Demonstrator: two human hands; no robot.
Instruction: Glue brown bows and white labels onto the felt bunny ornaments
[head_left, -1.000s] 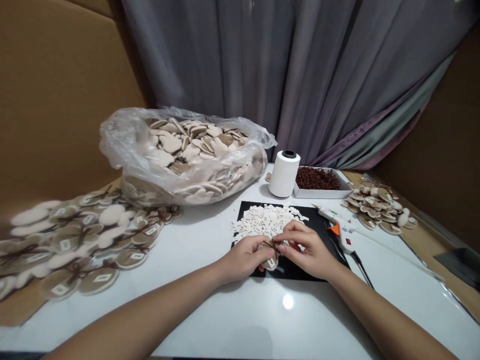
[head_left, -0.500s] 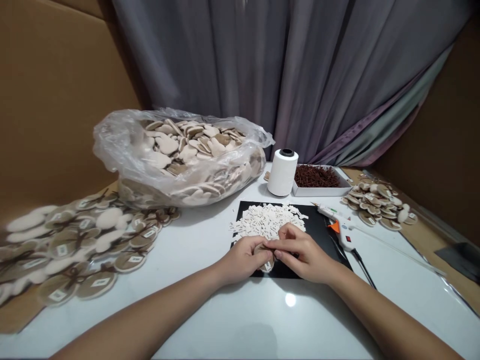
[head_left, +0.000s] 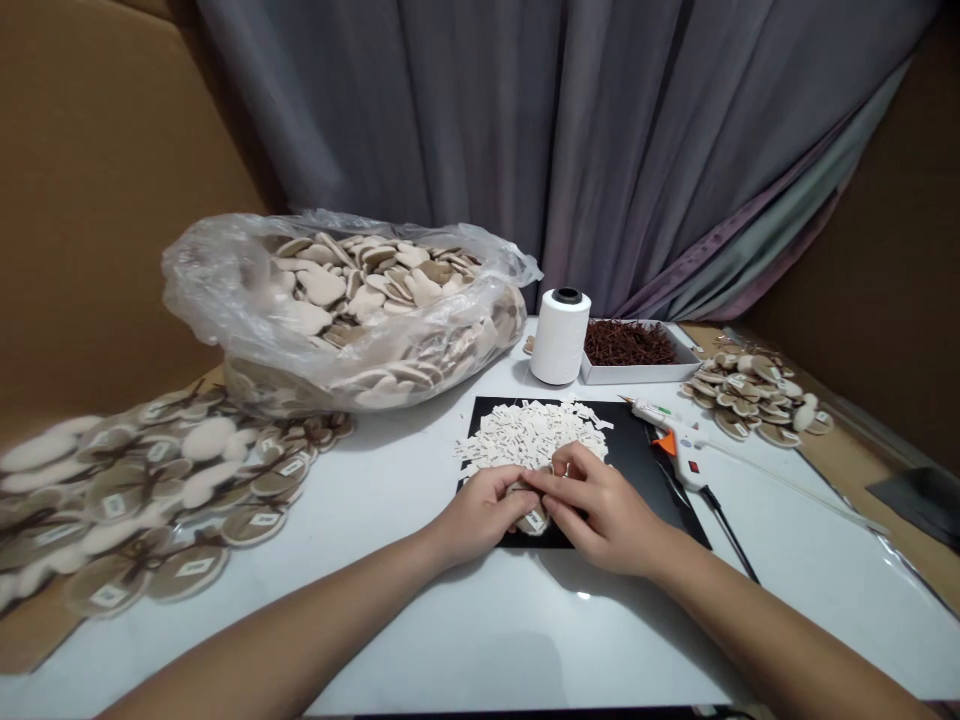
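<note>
Holding the felt piece (head_left: 530,529) in my left hand (head_left: 481,516), grip of my right hand (head_left: 604,512) unclear, I might skew the label (head_left: 535,519) by pressing unevenly.

The hands (head_left: 480,515) now hide the small tagged piece's (head_left: 534,522) brown bow.

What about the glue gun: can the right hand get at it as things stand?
Probably yes: the glue gun lies close by the right hand and nothing tall stands between, though that hand is busy at the small tagged piece.
</note>
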